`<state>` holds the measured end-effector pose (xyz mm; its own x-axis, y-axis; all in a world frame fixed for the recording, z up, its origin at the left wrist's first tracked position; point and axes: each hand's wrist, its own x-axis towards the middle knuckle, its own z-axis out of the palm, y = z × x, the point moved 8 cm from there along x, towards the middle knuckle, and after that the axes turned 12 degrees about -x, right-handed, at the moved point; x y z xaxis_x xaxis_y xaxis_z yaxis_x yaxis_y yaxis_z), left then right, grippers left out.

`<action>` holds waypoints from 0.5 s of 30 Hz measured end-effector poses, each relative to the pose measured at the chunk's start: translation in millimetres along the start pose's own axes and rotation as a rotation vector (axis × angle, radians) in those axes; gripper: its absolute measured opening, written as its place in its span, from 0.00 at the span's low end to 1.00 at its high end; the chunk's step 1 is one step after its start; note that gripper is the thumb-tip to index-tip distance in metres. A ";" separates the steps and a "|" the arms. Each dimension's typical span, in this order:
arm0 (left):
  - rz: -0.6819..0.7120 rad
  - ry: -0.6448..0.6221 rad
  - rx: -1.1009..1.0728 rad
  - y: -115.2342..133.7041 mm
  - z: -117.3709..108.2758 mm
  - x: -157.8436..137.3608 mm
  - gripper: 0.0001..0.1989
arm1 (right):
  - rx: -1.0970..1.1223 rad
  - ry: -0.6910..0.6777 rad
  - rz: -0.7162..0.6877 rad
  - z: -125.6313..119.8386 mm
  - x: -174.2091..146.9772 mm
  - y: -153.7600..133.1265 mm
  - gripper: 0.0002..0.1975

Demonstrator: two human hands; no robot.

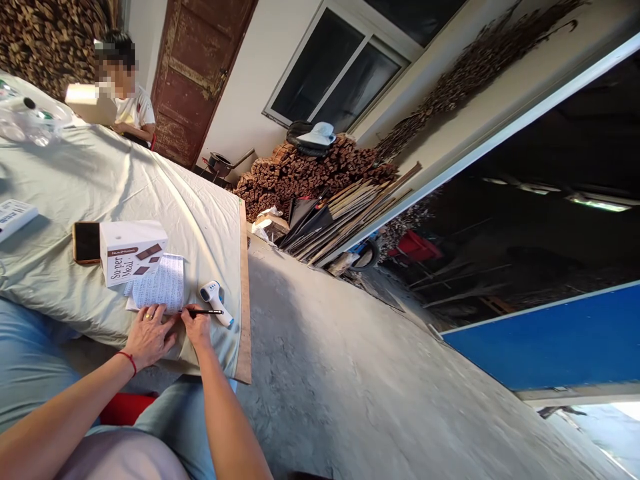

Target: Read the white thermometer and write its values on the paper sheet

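Observation:
My left hand (150, 335) lies on the lower edge of a sheet of paper (163, 283) covered with dense writing. Its fingers are stretched out, with a ring on one and a red cord at the wrist. Beside it, my right hand (199, 330) grips a black pen (207, 312), whose tip end is at the paper's lower right corner. A white box (133, 248) with brown print covers part of the paper. Partly behind the box is a dark phone (87, 243). To the right of the pen lies a white and blue infrared thermometer (215, 300).
A pale cloth covers the table (200, 227); its wooden edge (245, 300) shows at right. A white box (17, 217) lies far left, near clear plastic packaging (37, 123). Across the table sits a person (133, 113) by a box. Stacked wood (305, 170) lines the wall.

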<state>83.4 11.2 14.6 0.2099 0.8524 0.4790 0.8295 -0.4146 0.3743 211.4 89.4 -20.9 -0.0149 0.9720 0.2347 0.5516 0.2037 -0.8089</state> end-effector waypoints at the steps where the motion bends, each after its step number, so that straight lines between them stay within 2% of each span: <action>1: 0.000 0.001 0.000 -0.1 -0.1 -0.1 0.18 | -0.001 -0.004 -0.001 0.2 0.0 -0.1 0.07; 15: 0.025 -0.050 0.107 1.9 1.9 -0.2 0.19 | -0.009 0.016 -0.019 -0.4 -1.1 0.4 0.09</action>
